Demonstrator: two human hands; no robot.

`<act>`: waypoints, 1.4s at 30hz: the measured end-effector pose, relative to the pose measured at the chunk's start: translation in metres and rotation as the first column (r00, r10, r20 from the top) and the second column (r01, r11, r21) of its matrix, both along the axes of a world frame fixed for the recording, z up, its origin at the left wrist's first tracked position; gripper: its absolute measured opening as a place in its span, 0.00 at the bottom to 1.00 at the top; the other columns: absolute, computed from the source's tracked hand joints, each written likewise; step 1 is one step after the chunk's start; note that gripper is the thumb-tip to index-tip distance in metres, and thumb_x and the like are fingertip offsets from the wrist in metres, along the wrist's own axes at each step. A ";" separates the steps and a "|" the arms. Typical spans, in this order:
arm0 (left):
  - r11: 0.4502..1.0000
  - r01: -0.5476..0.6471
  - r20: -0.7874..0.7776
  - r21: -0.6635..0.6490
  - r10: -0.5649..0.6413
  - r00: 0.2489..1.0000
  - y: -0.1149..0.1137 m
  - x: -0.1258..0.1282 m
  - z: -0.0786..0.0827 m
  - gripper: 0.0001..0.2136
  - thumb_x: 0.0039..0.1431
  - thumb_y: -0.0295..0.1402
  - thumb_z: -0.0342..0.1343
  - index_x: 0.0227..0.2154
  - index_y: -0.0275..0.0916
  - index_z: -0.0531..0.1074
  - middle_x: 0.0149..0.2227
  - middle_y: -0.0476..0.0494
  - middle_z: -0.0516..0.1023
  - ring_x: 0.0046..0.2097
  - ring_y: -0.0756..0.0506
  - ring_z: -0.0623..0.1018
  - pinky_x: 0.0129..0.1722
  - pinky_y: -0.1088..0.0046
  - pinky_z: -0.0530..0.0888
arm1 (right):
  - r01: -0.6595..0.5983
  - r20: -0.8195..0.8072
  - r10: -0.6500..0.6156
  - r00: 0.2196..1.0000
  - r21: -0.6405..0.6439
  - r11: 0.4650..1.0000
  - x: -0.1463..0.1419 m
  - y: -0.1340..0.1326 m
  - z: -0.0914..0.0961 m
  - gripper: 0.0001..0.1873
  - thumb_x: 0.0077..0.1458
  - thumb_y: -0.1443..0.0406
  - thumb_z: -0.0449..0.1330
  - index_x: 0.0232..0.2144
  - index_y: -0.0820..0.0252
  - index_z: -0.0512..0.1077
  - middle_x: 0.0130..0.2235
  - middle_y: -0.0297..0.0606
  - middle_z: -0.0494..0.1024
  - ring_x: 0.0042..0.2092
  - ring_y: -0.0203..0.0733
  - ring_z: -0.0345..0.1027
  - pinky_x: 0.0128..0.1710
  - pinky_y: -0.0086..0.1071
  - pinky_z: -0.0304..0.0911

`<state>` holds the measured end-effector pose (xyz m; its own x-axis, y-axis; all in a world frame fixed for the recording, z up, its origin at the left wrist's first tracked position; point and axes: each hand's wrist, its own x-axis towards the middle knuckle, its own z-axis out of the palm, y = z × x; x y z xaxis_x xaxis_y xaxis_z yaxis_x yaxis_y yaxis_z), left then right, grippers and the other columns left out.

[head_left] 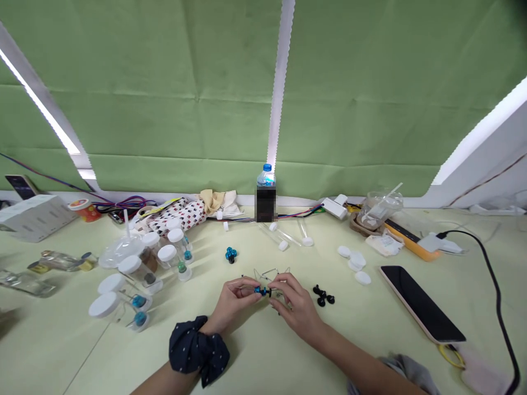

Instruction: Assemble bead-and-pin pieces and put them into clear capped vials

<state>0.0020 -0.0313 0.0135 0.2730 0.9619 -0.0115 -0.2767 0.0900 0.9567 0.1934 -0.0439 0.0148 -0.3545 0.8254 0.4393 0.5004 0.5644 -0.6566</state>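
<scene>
My left hand (234, 299) and my right hand (293, 304) meet at the middle of the pale table (263, 351). Both pinch a small piece made of blue and black beads (262, 291) with thin wire (267, 272) sticking up behind it. The left fingers close on the blue end, the right fingers on the black end. A dark dotted scrunchie (198, 349) sits on my left wrist. A cluster of blue beads (231, 254) lies beyond my left hand. A few black beads (323, 297) lie just right of my right hand.
Several white-capped jars (135, 269) lie at the left. A water bottle (266, 192) stands at the back. Clear tubes (284, 237) and white caps (354, 262) lie mid-table. A phone (420, 303) and a black cable (496, 291) lie at the right. A box (35, 216) sits far left.
</scene>
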 end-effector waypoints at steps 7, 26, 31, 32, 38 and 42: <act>0.999 0.008 -0.031 0.034 -0.007 0.999 0.000 -0.001 0.000 0.11 0.43 0.29 0.65 0.32 0.33 0.76 0.36 0.40 0.75 0.37 0.44 0.75 0.39 0.66 0.73 | 0.002 -0.042 -0.001 0.999 0.038 0.999 -0.001 0.000 0.001 0.10 0.56 0.65 0.54 0.42 0.55 0.68 0.42 0.42 0.67 0.33 0.37 0.64 0.31 0.31 0.64; 0.985 0.011 -0.110 0.171 0.008 0.994 -0.008 0.002 0.000 0.12 0.42 0.31 0.65 0.32 0.33 0.77 0.37 0.40 0.76 0.37 0.44 0.76 0.42 0.65 0.74 | 0.014 -0.016 -0.014 1.000 0.027 1.000 0.000 -0.005 0.003 0.15 0.60 0.62 0.48 0.31 0.59 0.72 0.45 0.43 0.66 0.30 0.35 0.62 0.35 0.34 0.63; 0.985 -0.022 -0.128 0.173 0.045 0.991 -0.008 0.003 0.000 0.13 0.41 0.32 0.66 0.32 0.33 0.77 0.37 0.40 0.77 0.37 0.44 0.77 0.42 0.64 0.74 | 0.028 -0.021 -0.027 0.999 0.023 0.999 0.003 -0.003 0.002 0.16 0.61 0.62 0.47 0.30 0.59 0.73 0.45 0.42 0.66 0.32 0.36 0.63 0.36 0.34 0.63; 0.984 -0.036 -0.126 0.173 0.059 0.990 -0.008 0.003 0.000 0.13 0.41 0.32 0.66 0.32 0.33 0.77 0.37 0.40 0.77 0.37 0.44 0.77 0.42 0.63 0.73 | 0.034 -0.033 -0.033 0.999 0.018 0.999 0.004 -0.002 0.002 0.14 0.60 0.62 0.48 0.32 0.58 0.73 0.44 0.41 0.66 0.34 0.37 0.64 0.37 0.34 0.63; 0.987 -0.054 -0.074 0.154 0.065 0.995 -0.008 0.003 0.001 0.11 0.41 0.30 0.66 0.31 0.34 0.77 0.35 0.42 0.77 0.38 0.44 0.77 0.43 0.65 0.73 | 0.026 -0.077 -0.019 0.997 0.084 0.996 0.006 -0.003 0.009 0.14 0.49 0.64 0.61 0.41 0.55 0.70 0.46 0.42 0.64 0.49 0.45 0.59 0.49 0.39 0.59; 0.990 -0.038 -0.054 0.136 0.046 0.997 -0.008 0.003 0.000 0.11 0.41 0.30 0.66 0.31 0.34 0.77 0.35 0.42 0.77 0.38 0.44 0.77 0.43 0.65 0.73 | 0.016 -0.077 -0.007 0.997 0.113 0.993 0.005 -0.004 0.010 0.10 0.50 0.66 0.60 0.38 0.55 0.70 0.46 0.42 0.64 0.50 0.45 0.58 0.50 0.40 0.58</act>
<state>0.0047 -0.0389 0.0135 0.2350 0.9663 0.1047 -0.2223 -0.0514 0.9736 0.1979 -0.0478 0.0248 -0.3069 0.7726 0.5559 0.4583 0.6318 -0.6251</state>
